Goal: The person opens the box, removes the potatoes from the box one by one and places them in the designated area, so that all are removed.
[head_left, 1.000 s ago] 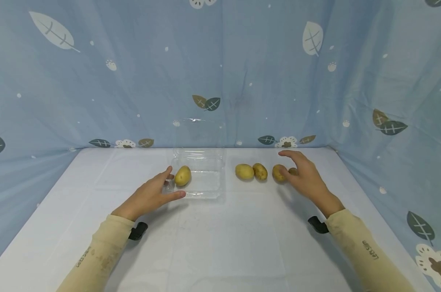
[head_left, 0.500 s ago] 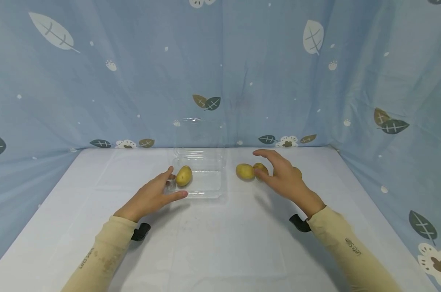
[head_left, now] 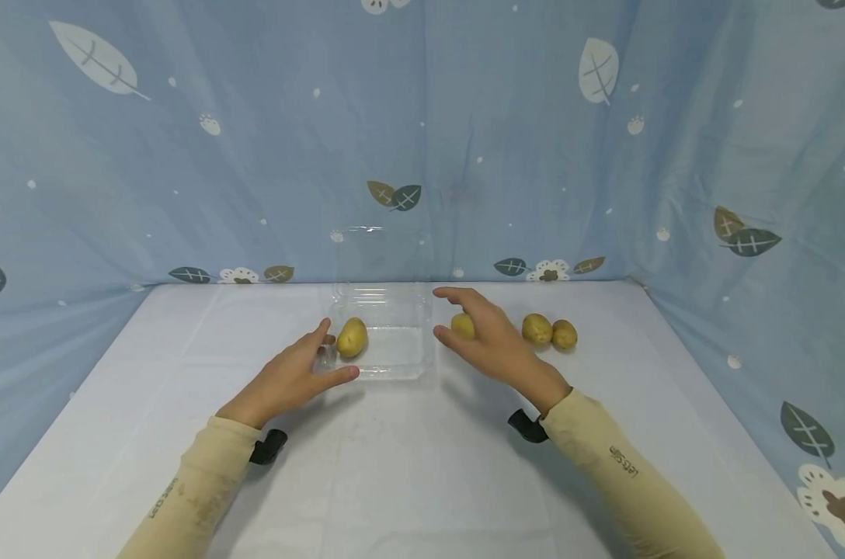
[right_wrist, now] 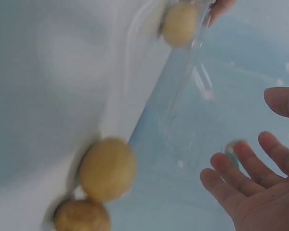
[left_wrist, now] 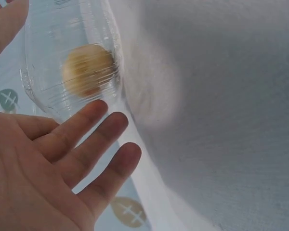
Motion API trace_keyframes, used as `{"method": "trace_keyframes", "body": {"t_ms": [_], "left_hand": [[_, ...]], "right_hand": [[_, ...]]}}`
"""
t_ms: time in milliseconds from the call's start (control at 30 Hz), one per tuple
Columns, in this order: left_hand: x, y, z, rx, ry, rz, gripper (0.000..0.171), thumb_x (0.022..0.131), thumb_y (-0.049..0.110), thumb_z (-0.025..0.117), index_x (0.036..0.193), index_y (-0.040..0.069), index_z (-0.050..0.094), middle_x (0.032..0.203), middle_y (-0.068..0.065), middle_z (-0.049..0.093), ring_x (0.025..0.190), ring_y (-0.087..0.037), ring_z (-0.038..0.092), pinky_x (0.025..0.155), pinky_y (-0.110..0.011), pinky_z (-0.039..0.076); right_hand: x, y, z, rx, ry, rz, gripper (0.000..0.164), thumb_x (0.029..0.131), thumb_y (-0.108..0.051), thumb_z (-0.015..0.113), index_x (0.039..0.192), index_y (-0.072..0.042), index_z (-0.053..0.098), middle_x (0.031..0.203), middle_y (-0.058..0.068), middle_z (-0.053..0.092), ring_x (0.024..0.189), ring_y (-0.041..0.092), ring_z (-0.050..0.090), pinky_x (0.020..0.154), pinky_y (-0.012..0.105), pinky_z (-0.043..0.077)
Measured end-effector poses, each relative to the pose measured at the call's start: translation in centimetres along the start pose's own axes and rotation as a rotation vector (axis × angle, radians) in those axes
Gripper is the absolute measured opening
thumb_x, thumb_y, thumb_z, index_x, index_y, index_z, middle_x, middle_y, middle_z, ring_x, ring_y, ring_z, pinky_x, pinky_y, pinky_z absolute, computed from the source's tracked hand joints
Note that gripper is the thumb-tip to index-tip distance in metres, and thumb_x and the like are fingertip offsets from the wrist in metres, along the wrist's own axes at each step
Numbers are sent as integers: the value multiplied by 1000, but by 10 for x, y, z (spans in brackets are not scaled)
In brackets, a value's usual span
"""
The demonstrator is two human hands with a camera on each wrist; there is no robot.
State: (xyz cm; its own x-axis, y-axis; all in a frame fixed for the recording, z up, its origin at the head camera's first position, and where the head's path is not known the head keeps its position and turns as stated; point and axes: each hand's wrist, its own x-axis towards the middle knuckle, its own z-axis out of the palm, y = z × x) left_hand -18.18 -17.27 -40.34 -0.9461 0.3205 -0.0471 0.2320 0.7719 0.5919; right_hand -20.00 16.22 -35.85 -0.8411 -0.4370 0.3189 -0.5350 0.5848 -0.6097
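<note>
A clear plastic clamshell box (head_left: 394, 369) sits on the table with its lid raised at the back. One yellow potato (head_left: 352, 338) lies in its left part. My left hand (head_left: 290, 376) is at the box's left side, thumb and fingers spread; the left wrist view shows its fingertips (left_wrist: 127, 156) just by the clear wall. My right hand (head_left: 488, 338), empty with fingers spread, is over a potato (head_left: 460, 326) right of the box, partly covering it. The right wrist view shows two potatoes (right_wrist: 108, 168) below that hand. Farther right, two more potatoes (head_left: 537, 329) lie together.
A white cloth covers the table (head_left: 422, 466). Behind it and at both sides hangs a blue curtain (head_left: 269, 140) with leaf prints, close behind the raised lid. Dark camera mounts (head_left: 527, 426) stick out under both wrists.
My right hand has swept left, from over the two rightmost potatoes to those nearer the box, uncovering the right pair. My left hand and the boxed potato have stayed nearly still.
</note>
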Motion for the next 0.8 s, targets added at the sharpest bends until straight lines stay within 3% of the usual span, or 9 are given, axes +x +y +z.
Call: {"method": "trace_keyframes", "body": {"t_ms": [267,567,800], "left_hand": [[0,2,-2,-20,5,-17,114,88,67,67,163,5,7,152,-15,48,143,-38,39,113,-62,31],[-1,-1,0,-7,12,-3,115,86,73,63,162,1,13,151,-15,48,142,-37,41,113,-63,31],[0,-3,-2,2,15,17,115,86,75,61,162,2,14,151,-14,49,142,-36,41,112,-63,32]], "right_hand": [[17,-14,25,27,-20,-71,57,98,-25,70,150,-15,48,148,0,52,133,20,51,106,38,46],[32,-26,57,129,-57,-51,62,97,-26,71,153,-15,45,151,2,49,134,24,50,105,45,48],[50,-30,74,104,-84,-1,66,96,-24,74,154,-16,43,152,1,48,135,22,49,107,34,45]]}}
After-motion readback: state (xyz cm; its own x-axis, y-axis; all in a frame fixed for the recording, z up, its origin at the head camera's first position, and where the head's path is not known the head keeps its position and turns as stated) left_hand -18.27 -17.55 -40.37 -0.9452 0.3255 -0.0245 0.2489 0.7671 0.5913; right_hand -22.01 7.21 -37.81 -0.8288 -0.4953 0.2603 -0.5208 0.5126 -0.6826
